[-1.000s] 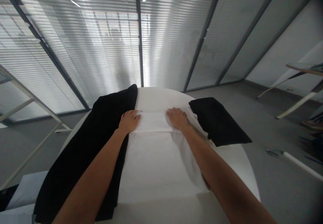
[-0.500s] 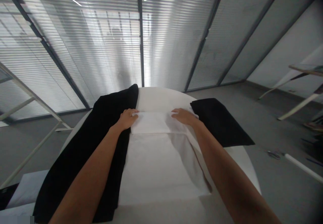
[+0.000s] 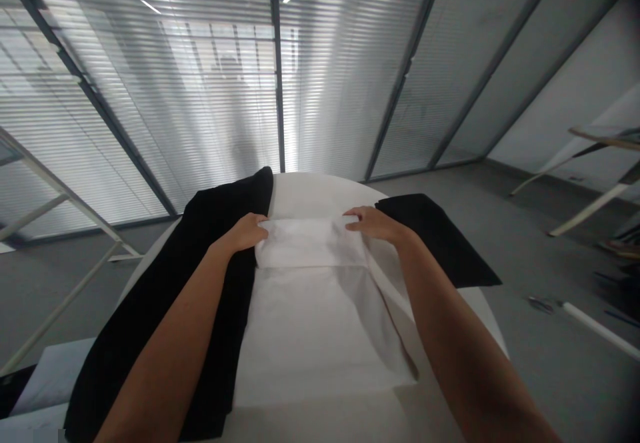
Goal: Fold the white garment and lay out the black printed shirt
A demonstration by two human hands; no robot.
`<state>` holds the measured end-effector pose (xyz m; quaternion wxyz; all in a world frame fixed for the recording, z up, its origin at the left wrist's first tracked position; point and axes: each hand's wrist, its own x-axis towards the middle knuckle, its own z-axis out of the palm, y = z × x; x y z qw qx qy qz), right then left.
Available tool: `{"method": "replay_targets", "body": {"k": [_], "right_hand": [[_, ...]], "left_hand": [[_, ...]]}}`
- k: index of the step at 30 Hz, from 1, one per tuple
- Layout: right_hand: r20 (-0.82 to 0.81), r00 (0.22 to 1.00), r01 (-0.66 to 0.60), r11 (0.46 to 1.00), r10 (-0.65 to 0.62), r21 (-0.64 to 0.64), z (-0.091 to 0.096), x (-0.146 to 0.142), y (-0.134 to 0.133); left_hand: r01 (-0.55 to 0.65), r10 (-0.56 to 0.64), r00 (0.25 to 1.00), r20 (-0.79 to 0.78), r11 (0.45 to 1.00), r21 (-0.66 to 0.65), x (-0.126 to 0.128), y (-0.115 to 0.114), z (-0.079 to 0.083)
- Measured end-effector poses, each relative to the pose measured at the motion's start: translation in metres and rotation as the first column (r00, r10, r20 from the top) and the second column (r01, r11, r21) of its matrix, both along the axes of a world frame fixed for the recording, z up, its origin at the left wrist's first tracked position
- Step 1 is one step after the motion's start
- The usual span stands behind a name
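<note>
Toward the table's (image 3: pixel 310 193) far edge: my left hand (image 3: pixel 245 233) and right hand (image 3: pixel 377 224) grip the white cloth (image 3: pixel 310 323) at its folded end.
Left edge: long black cloth (image 3: pixel 165 296).
Right edge: folded black cloth (image 3: pixel 440 236).

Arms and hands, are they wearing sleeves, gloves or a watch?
No. The left hand and right hand wear no gloves. The left forearm and right forearm are bare too: no sleeves, watch or bracelet show.

Head-worn view, forward-down, close over table (image 3: pixel 320 193)
</note>
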<state>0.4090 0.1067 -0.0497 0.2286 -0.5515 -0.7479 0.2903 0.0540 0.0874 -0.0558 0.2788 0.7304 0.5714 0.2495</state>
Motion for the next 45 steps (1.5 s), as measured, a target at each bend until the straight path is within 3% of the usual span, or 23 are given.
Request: {"method": "replay_targets", "body": {"k": [8, 13, 16, 19, 23, 27, 31, 35, 38, 40, 43, 45], "right_hand": [[-0.079, 0.993, 0.088, 0.994, -0.083, 0.062, 0.016, -0.008, -0.009], [-0.070, 0.987, 0.156, 0.947, -0.142, 0.282, 0.018, -0.006, -0.002], [-0.083, 0.986, 0.166, 0.938, -0.148, 0.305, 0.025, -0.002, -0.005], [-0.008, 0.997, 0.077, 0.972, -0.077, 0.220, 0.040, 0.003, -0.016], [0.195, 0.975, -0.134, 0.985, 0.110, 0.113, 0.063, 0.011, -0.036], [0.304, 0.921, -0.250, 0.968, 0.244, -0.020, 0.075, 0.013, -0.051], [0.359, 0.868, -0.302, 0.939, 0.342, -0.164, 0.077, 0.009, -0.058], [0.241, 0.901, -0.252, 0.888, 0.360, -0.385, 0.080, 0.005, -0.065], [0.057, 0.946, -0.236, 0.801, 0.318, -0.551, 0.085, 0.002, -0.069], [0.032, 0.962, -0.204, 0.789, 0.272, -0.580, 0.085, -0.001, -0.069], [0.198, 0.971, 0.001, 0.827, 0.133, -0.561, 0.074, -0.007, -0.062], [0.315, 0.947, 0.128, 0.829, 0.060, -0.544, 0.060, -0.010, -0.053]], "left_hand": [[-0.065, 0.087, 0.981, 0.174, 0.990, -0.128, 0.002, -0.014, 0.018], [-0.117, 0.094, 0.951, 0.294, 0.991, 0.061, 0.009, -0.016, 0.025], [-0.095, 0.051, 0.951, 0.304, 0.987, 0.131, 0.008, -0.019, 0.035], [0.079, -0.094, 0.986, 0.137, 0.990, 0.115, 0.002, -0.027, 0.051], [0.294, -0.294, 0.951, -0.093, 0.956, -0.010, -0.002, -0.044, 0.073], [0.384, -0.414, 0.884, -0.217, 0.908, -0.167, 0.005, -0.059, 0.086], [0.429, -0.504, 0.814, -0.289, 0.857, -0.287, 0.011, -0.065, 0.087], [0.471, -0.577, 0.784, -0.229, 0.793, -0.387, 0.011, -0.066, 0.087], [0.386, -0.507, 0.855, -0.113, 0.765, -0.516, 0.011, -0.063, 0.085], [0.192, -0.349, 0.923, -0.160, 0.780, -0.596, 0.011, -0.060, 0.080], [-0.050, -0.227, 0.927, -0.299, 0.715, -0.697, 0.012, -0.054, 0.065], [-0.011, -0.295, 0.921, -0.256, 0.636, -0.771, 0.014, -0.051, 0.054]]}}
